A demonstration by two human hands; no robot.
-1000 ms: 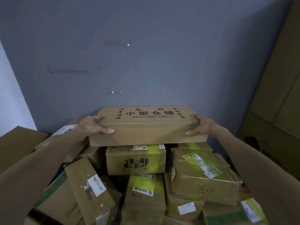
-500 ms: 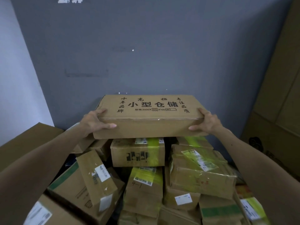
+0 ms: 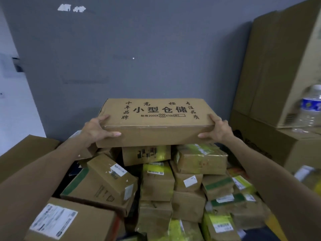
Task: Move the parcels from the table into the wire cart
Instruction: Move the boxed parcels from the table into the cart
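A long flat cardboard box point(image 3: 156, 122) with black printed characters on its top is held level above a heap of parcels point(image 3: 156, 180). My left hand point(image 3: 97, 130) grips its left end, thumb on the front face. At the box's right end, my right hand point(image 3: 218, 130) holds on in the same way. Many of the brown parcels below carry white labels and yellow-green tape. Whether the box's underside touches the parcels under it cannot be told. No wire cart shows in this view.
A grey wall stands close behind the heap. Tall cardboard boxes point(image 3: 278, 66) are stacked at the right, with a clear water bottle point(image 3: 311, 108) standing on a lower box. A flat cardboard piece point(image 3: 22, 153) lies at the left.
The long box has come up a little and nearer to me, still in both hands. The view has shifted, and the stacked boxes and bottle at the right have come into sight.
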